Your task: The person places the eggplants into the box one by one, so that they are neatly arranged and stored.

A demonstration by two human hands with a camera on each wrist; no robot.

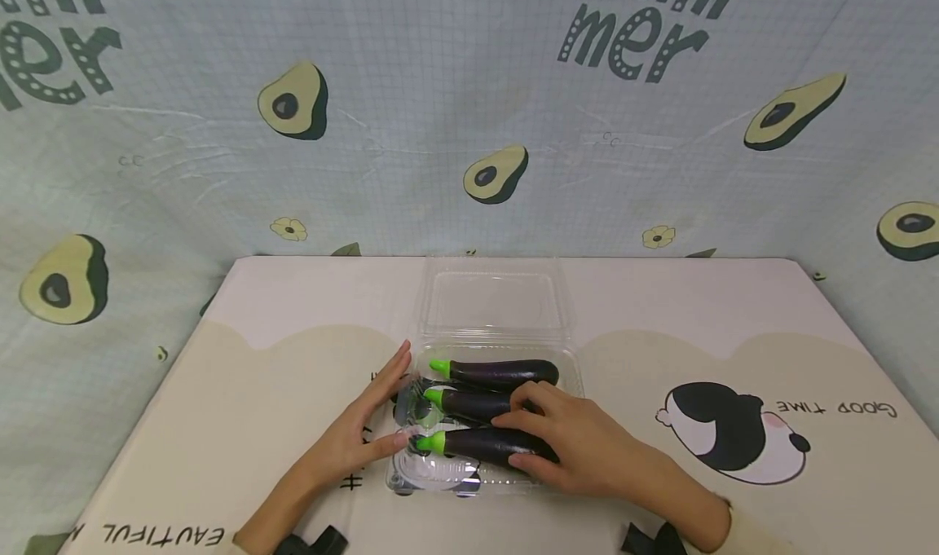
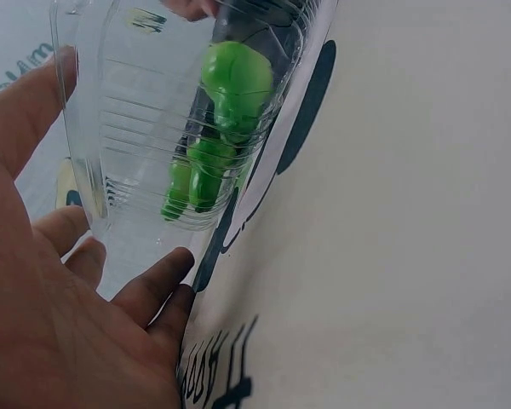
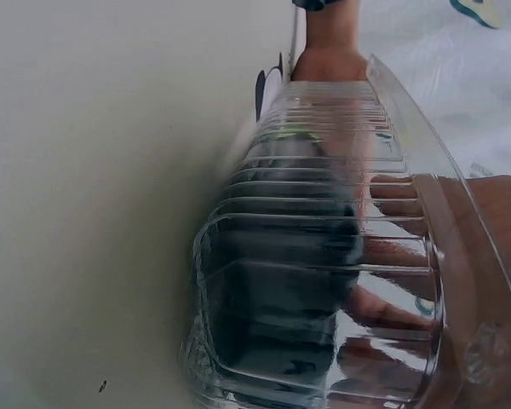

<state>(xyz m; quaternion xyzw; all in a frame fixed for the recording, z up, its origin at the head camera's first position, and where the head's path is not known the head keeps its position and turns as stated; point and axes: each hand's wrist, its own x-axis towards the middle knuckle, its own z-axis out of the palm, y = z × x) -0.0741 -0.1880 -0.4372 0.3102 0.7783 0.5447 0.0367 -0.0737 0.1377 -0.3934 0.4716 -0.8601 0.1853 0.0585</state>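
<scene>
- Bench bears a clear container, lid thrown back; a careless push could skid it.
- Right hand grasps the nearest eggplant inside; glossy skin may slip.
- Left hand, fingers extended, gripping nothing, steadies little beside the stems.
- Farther eggplants could roll if nudged.

Dim R-wrist view w/ glare

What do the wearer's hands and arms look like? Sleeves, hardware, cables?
Left hand and right hand: ungloved, no rings or markings that I can make out. Right sleeve: plain cream; left sleeve: just a pale sliver at the frame edge. Black angular hardware by the left arm, similar black piece by the right. No cables visible.
</scene>
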